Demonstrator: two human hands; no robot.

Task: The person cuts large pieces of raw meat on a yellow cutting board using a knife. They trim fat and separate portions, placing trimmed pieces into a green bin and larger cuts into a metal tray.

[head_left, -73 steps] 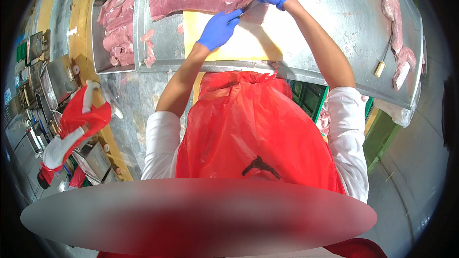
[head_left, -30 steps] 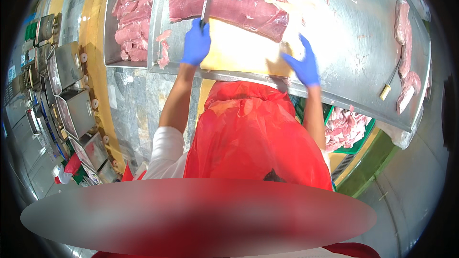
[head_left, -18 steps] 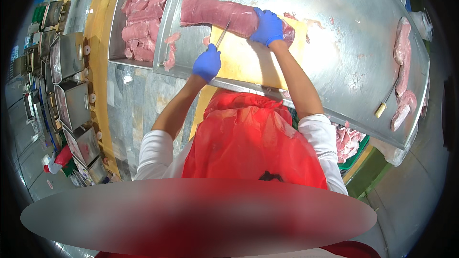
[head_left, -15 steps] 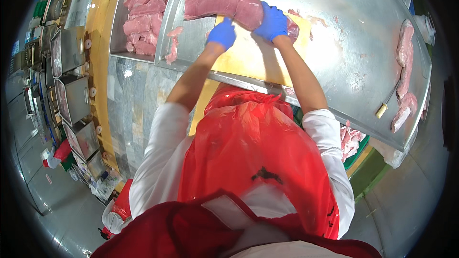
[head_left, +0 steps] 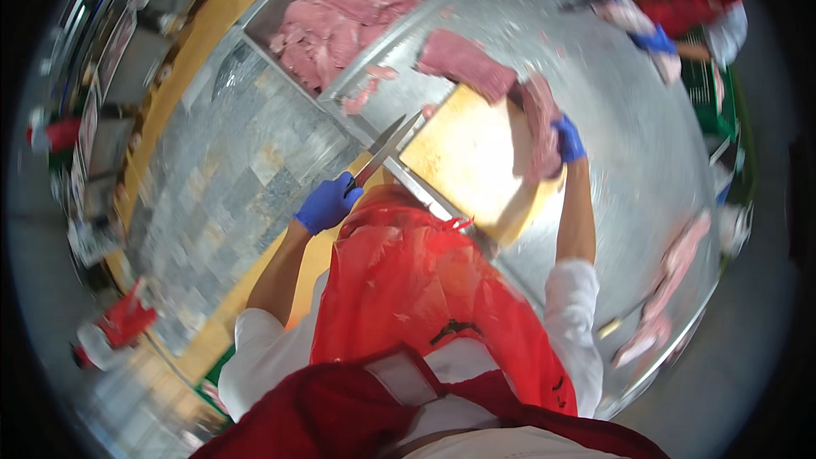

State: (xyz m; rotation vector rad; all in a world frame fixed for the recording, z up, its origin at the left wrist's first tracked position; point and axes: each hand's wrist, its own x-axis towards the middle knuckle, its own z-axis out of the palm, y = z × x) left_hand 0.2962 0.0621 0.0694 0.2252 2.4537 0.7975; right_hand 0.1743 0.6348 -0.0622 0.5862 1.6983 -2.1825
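Head view, left hand: your left hand (head_left: pixel 321 206) is clenched around the handle of the knife (head_left: pixel 380 159), off to the left of the meat, the blade slanting up and right over the near table edge.
Head view, right hand: your right hand (head_left: pixel 569 140) grasps the cut piece (head_left: pixel 541 127) from its right side, fingers curled against it; blur hides where your thumb sits.
Head view, cut piece: it lies along the far right part of the yellow cutting board (head_left: pixel 450 144). Its upper end is close to the larger loin piece (head_left: pixel 467 66); you cannot tell whether they touch.
Head view, larger piece: it rests at the board's far edge, mostly on the metal table (head_left: pixel 629 170), with neither hand on it.
Head view, surroundings: meat scraps (head_left: pixel 365 93) lie beside the metal tray (head_left: pixel 270 15) of pink meat pieces (head_left: pixel 344 17). A co-worker's gloved hand (head_left: pixel 653 38) is on other meat at upper right.
Step in hand: by the look of it, you are handling the divided portion, with the blade held away.
Next move calls for: in my judgement, a secure right-hand hold, and the edge kept clear of those fingers.
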